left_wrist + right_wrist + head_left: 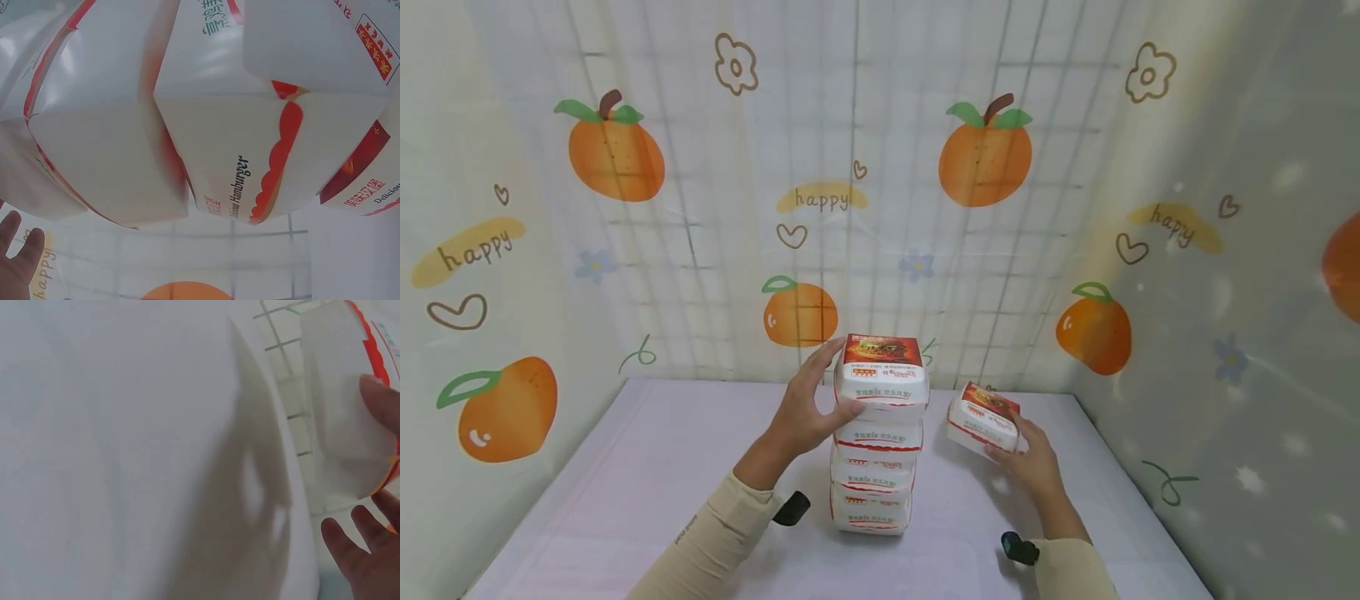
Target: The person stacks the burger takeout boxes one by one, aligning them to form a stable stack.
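Observation:
Several white and red hamburger boxes stand in a stack [872, 475] near the middle of the table. My left hand [801, 421] holds the top box [883, 387] at its left side, thumb on the front and fingers towards the back. In the left wrist view, its fingertips [31, 245] show at the lower left, by the stack's upper end. To the right of the stack, my right hand [1037, 471] grips another hamburger box [983, 423], tilted and apart from the stack. The right wrist view shows the thumb across that box [344, 406], clear of the tabletop.
A white cloth covers the table [692, 467]. Behind it and along both sides hang pale curtains [895, 117] printed with oranges, hearts and "happy". A grid shows through the back curtain. Dark wrist devices sit at both cuffs, the left one [792, 508] near the stack's base.

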The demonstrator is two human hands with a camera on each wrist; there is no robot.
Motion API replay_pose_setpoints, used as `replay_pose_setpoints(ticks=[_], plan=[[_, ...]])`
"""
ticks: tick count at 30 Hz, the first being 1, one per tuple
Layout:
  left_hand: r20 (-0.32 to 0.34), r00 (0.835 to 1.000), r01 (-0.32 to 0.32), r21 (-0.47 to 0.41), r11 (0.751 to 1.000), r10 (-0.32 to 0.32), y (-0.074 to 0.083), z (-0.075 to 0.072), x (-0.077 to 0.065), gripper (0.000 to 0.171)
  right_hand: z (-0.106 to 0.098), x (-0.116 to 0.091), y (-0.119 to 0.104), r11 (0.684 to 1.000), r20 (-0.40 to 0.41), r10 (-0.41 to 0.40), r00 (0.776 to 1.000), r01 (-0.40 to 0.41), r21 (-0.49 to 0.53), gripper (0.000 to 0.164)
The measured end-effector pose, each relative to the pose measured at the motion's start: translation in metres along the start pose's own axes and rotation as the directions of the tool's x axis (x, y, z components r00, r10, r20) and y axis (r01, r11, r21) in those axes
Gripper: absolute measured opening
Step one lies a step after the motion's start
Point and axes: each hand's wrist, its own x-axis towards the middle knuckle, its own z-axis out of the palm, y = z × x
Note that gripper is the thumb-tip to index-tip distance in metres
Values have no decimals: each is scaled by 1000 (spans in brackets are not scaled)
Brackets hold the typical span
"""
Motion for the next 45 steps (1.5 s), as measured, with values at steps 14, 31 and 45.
replay_pose_setpoints(ticks=[14,31,45], plan=[[-6,1000,-5,-11,1000,5,1,-1,-2,86,-13,-16,-35,996,32,-83,996,83,10,97],[-35,999,-29,-9,1000,29,2,2,-2,87,-42,-27,-75,987,39,-161,986,161,1,95],[-26,1000,7,-11,1000,-7,5,1,2,86,-66,-35,-109,969,53,-221,974,225,-103,96]])
